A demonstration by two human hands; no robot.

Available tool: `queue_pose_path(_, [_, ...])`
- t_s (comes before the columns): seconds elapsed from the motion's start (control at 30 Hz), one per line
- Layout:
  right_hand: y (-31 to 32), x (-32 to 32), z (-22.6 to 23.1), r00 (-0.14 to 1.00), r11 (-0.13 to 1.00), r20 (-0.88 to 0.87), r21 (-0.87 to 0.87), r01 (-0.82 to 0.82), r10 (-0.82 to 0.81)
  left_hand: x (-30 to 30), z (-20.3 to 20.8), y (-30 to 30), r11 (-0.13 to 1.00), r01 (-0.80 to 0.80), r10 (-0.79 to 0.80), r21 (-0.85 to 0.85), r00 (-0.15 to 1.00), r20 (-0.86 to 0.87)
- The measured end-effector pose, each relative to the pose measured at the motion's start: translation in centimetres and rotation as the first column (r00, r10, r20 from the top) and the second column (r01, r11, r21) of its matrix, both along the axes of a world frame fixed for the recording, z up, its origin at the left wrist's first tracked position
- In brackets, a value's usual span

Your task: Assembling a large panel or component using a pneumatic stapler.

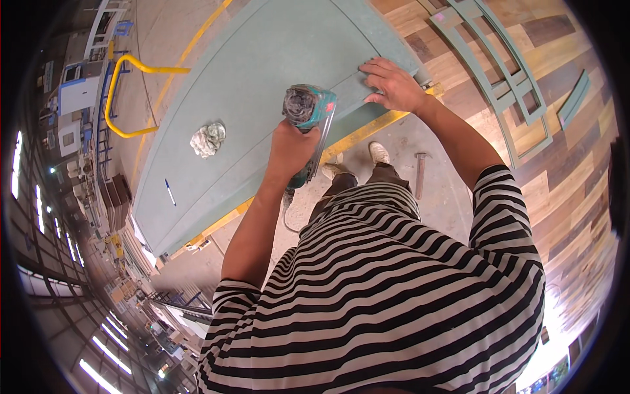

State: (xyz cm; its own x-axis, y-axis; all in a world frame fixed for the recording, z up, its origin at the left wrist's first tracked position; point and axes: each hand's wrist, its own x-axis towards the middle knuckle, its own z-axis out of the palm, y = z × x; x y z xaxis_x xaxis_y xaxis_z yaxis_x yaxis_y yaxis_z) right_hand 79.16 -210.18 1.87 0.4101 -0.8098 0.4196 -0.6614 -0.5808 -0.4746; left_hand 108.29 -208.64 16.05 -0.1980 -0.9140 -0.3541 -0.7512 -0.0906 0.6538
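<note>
My left hand (292,151) is wrapped round the handle of a teal and black air nail gun (308,105), which stands over the near edge of a large grey-green panel (262,85). A hose runs down from the tool's grip end. Whether the nose touches the panel is hidden. My right hand (392,85) lies on the panel's near edge, to the right of the nail gun, with fingers stretched out and thumb apart. On the panel to the left are a crumpled whitish cloth (208,140) and a pen (170,192).
Yellow supports (367,131) carry the panel, and a yellow tube frame (113,92) sticks out at its far left. A hammer (420,176) lies on the floor by my feet. Green frame pieces (499,72) and a short green strip (573,98) rest on the wood-patterned surface (551,171) at right.
</note>
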Motion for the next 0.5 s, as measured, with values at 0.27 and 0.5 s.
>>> queue_pose_path(0.27, [-0.1,0.0,-0.5,1.0,1.0,0.023,-0.01,-0.006,0.006,6.9,3.4,8.5,0.977,-0.203,0.197,-0.061,0.976,-0.091])
queue_pose_path(0.5, [0.7,9.4,0.7,0.986,0.992,-0.138,-0.08,-0.1,0.088,18.4,-1.6,22.6,0.842,-0.538,0.53,-0.036,0.813,0.243])
